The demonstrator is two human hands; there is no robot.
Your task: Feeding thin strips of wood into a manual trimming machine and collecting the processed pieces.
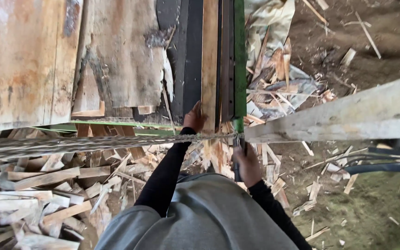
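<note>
Left grip presses flat against the plank end — right grip wrapped shut round a dark lever, scraps crowding below

Packages, labels, signs, screens: no labels, signs or screens in view.

One possible item of packaging: crumpled sheet wrapping, pale cream to grey-blue, lying on the dirt ground to the right of the green-edged machine rail, upper middle of the view. It is torn and creased, mixed among wood splinters and offcuts. Whether it is a sack, a bag or loose sheeting cannot be told. No printing visible on it.
</note>
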